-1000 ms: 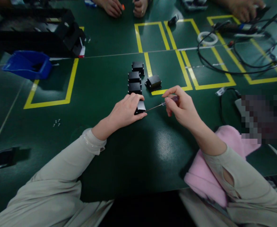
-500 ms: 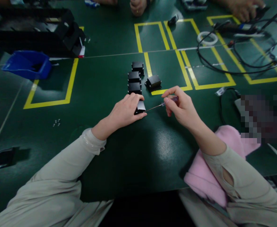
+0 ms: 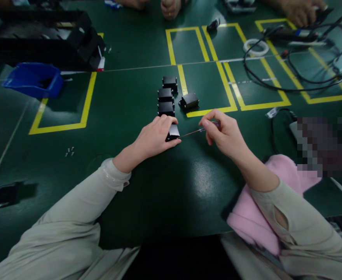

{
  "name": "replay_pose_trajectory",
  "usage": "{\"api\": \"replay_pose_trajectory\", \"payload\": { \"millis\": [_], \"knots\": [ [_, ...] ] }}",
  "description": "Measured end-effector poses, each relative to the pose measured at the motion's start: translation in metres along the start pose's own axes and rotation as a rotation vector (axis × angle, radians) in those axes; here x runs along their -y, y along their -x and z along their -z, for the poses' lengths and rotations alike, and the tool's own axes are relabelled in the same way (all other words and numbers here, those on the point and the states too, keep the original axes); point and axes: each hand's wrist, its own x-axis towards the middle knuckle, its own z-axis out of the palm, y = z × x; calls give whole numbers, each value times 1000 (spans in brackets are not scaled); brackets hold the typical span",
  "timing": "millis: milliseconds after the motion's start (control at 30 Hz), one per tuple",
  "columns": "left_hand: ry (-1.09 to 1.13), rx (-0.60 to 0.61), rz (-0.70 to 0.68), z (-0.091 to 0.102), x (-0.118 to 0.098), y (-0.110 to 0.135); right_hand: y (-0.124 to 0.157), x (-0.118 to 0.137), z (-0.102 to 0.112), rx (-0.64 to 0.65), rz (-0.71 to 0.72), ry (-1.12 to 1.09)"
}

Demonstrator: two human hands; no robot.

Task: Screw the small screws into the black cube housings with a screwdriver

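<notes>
Right hand (image 3: 225,132) dipped on screwdriver (image 3: 198,130); left hand (image 3: 156,137) unmoved on box (image 3: 173,133).

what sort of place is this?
Probably an electronics assembly line: green table with yellow taped bays, a row of black boxes, and the right hand holding a screwdriver to the box under the left hand.

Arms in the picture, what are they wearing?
Both arms wear pale grey-beige long sleeves. The left hand and right hand are bare: no gloves, no rings visible. The right sleeve has an oval hole near the elbow; the left sleeve ends in a gathered cuff.
</notes>
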Motion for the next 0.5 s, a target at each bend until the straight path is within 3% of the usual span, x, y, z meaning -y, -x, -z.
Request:
{"api": "replay_pose_trajectory", "payload": {
  "millis": [500],
  "knots": [
    [3,0,0,1,-1,0,0,-2,0,-9,15,-71]
  ]
}}
